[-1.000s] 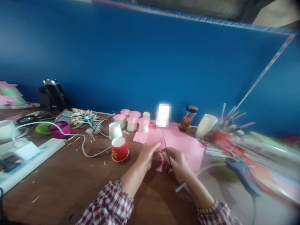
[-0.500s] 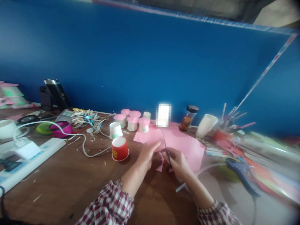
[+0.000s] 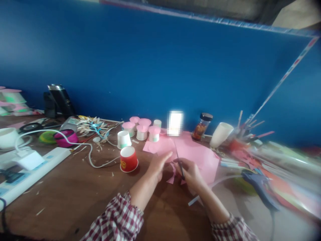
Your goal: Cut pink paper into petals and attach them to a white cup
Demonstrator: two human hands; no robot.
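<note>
My left hand is closed on a piece of pink paper, its thumb stretched along the top and its other fingers mostly hidden. A narrow cut strip of pink paper hangs between my hands. In my right hand is a slim dark tool that looks like scissors, its thin end pointing away from me over the paper. Larger pink sheets lie just beyond both hands. A red paper cup stands left of my left hand, with a white paper cup behind it.
Several small cups topped with pink discs stand behind the white cup. A jar with a dark lid and a tilted white cup are at the back. A glue gun lies right; a power strip and cable lie left.
</note>
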